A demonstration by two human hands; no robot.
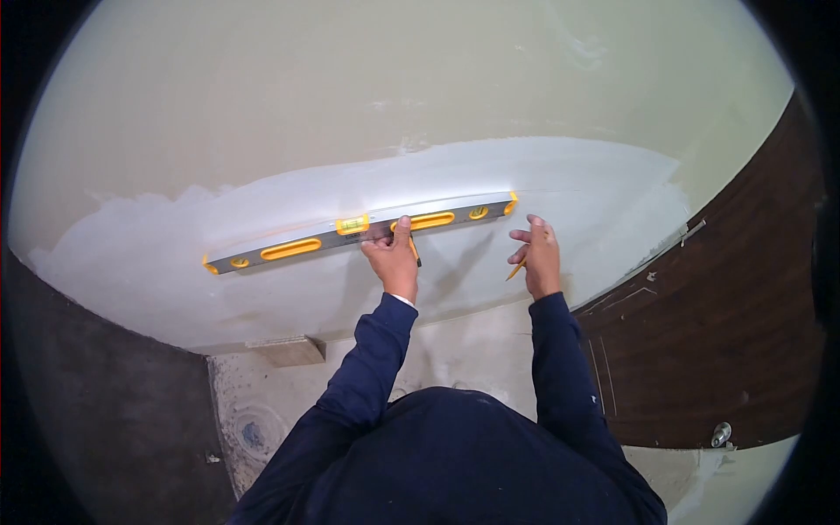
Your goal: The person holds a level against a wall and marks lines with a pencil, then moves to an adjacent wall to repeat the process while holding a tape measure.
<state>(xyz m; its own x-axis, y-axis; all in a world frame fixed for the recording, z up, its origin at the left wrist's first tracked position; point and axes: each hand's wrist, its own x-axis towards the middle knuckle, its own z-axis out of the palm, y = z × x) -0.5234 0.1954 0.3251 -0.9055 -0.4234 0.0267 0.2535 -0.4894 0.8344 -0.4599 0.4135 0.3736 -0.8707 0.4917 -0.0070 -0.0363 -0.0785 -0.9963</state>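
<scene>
A long grey spirit level (329,239) with yellow end caps, vials and grip slots lies against the white-plastered wall, its left end lower in view than its right. My left hand (394,265) grips it right of the middle, thumb over the front. A narrow yellow and black object (416,253) sticks out beside that hand; its kind cannot be made out. Off the level's right end is my right hand (543,258), fingers curled, with a yellow pencil (516,269) held point down. A faint line runs along the level's upper edge.
White plaster (595,171) covers the lower wall beneath a beige part (262,87). A small block (289,351) sits at the wall's foot, near a round floor drain (252,435). Dark panels flank both sides; the brown right one (700,324) has a metal fitting (721,434).
</scene>
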